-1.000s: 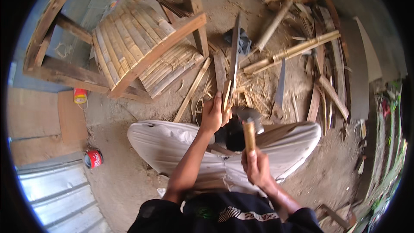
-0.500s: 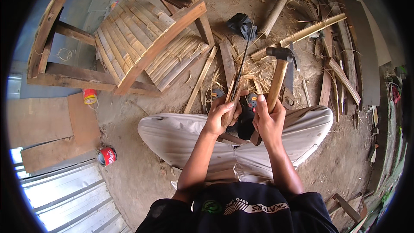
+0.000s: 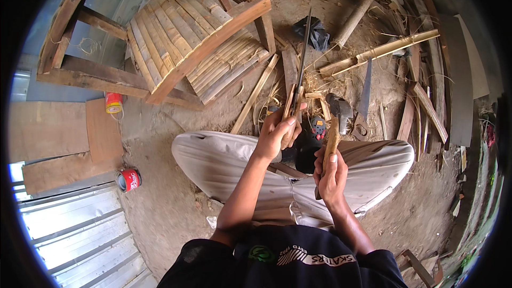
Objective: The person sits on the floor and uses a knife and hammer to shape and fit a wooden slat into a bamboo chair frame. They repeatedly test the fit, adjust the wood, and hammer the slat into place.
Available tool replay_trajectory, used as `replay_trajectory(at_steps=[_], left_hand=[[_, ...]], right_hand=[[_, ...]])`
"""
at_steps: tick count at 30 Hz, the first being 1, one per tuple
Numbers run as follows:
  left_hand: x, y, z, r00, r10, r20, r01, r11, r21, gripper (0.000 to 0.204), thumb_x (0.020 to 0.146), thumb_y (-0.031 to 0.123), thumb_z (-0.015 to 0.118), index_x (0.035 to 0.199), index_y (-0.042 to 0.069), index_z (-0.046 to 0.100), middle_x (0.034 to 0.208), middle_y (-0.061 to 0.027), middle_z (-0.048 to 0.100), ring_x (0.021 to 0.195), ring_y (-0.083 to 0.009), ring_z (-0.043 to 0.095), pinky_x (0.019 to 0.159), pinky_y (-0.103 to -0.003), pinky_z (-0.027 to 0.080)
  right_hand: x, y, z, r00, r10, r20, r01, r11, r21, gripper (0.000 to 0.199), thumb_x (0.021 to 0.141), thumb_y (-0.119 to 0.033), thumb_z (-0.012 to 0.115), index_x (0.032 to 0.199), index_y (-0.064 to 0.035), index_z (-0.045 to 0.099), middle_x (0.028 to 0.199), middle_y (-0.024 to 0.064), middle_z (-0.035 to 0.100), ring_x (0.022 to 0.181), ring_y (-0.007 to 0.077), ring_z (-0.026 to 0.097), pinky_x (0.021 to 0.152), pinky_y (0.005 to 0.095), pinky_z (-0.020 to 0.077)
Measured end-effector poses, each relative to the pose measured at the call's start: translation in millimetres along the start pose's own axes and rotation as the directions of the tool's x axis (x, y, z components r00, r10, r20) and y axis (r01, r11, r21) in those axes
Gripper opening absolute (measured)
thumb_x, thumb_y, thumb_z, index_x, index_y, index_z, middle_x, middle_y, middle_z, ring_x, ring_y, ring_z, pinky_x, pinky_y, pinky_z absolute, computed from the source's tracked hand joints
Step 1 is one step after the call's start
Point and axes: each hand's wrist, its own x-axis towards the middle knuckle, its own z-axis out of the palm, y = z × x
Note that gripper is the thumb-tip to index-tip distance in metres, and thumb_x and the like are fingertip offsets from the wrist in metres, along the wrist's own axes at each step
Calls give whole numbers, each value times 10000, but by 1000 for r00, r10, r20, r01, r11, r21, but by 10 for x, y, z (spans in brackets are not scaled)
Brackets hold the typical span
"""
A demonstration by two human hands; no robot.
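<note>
My left hand is closed round the wooden handle of a machete. Its long dark blade points away from me, seen nearly edge-on. A claw hammer is in my closed right hand, gripped by its wooden handle with the head up. The hammer stands just right of the machete, apart from it. Both tools are held above my crossed legs. Beyond my right knee a handsaw lies on the ground, its handle toward me.
A wooden chair frame with bamboo slats lies at the far left. Split bamboo, planks and shavings cover the ground ahead and right. A black plastic bag lies beyond the blade. A red can is at left, near corrugated sheet metal.
The hammer has come down and toward me in my right hand, its head lower and turned. The machete blade stands more upright. The whole view has shifted slightly.
</note>
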Motion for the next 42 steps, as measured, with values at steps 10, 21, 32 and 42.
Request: replay_trajectory(at_steps=[10,21,32,42], left_hand=[[-70,-36,86,977,-90,-194,77,994,-72,556,924,356,342,1266,-23,561,707,-53,579,568,-107,518,493,-257,415],[-114,-32,151,926,359,-115,-234,787,571,465,948,259,443,1290,-53,495,841,-242,657,733,-406,673,640,-429,535],[-63,-169,225,871,483,-89,-253,596,762,521,874,197,597,1294,-91,489,815,-251,662,663,-369,685,570,-411,545],[-53,-393,-76,942,131,-308,43,865,501,331,975,203,533,1229,-7,555,658,-72,599,544,-158,566,512,-305,445]], right_hand=[[269,-236,298,993,7,-121,-9,1000,-13,199,905,-145,718,982,8,617,697,-32,573,647,33,492,570,215,414],[433,-356,393,982,-131,-134,105,977,-186,141,907,-101,683,956,26,648,701,30,630,654,66,546,596,255,464],[542,-202,289,986,157,-54,-152,985,87,167,958,-130,566,864,4,599,599,10,548,479,68,474,433,256,373],[545,-352,91,987,129,-94,-88,931,353,309,994,-208,542,730,-92,430,555,-36,353,385,64,337,343,240,294]])
